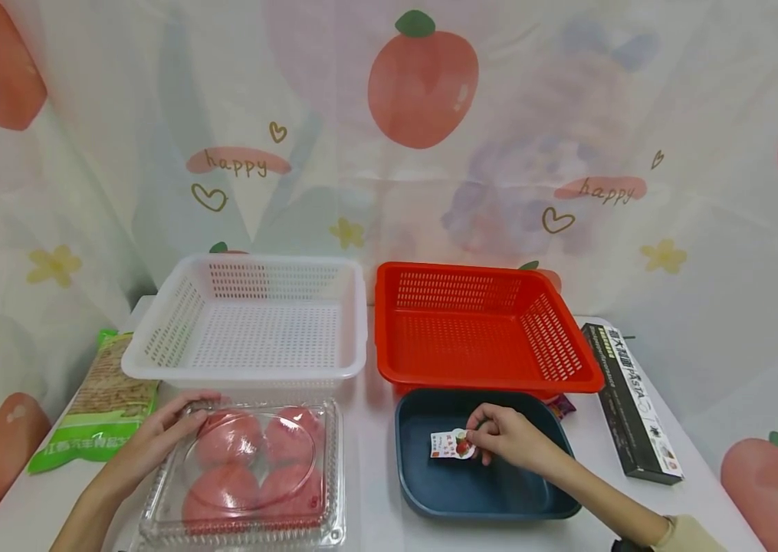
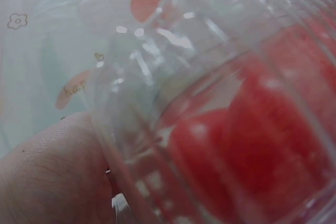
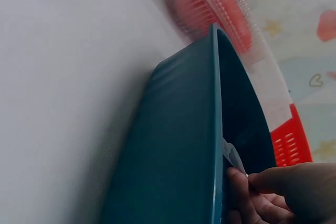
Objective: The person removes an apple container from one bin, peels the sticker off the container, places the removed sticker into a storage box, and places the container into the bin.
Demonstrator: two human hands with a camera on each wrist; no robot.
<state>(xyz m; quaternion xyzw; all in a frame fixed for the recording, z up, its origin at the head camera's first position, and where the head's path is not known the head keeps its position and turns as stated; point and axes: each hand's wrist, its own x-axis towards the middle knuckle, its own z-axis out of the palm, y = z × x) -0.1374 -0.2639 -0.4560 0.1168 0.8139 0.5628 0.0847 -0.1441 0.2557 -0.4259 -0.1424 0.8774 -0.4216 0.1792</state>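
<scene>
My left hand [image 1: 147,443] rests at the rear left corner of a clear plastic clamshell box [image 1: 335,475], its visible fingers mostly straight. Several round red fruit-like things [image 1: 226,491] sit inside the box; their exact kind is unclear. In the left wrist view, the box wall [image 2: 121,108] stands right beside the hand, and the fingertips are hidden. My right hand [image 1: 509,435] pinches the right end of a small white card [image 1: 442,445] with a strawberry picture. It holds the card over the inside of a dark blue basin [image 1: 488,510]. The basin's wall [image 3: 173,129] partly hides the card in the right wrist view.
A white basket [image 1: 350,322] and a red basket [image 1: 389,337] stand behind the box and basin. A green bag of dry food [image 1: 95,402] lies far left. At the right lies a black pasta box [image 1: 626,414]; a small purple packet [image 1: 561,405] shows behind the basin.
</scene>
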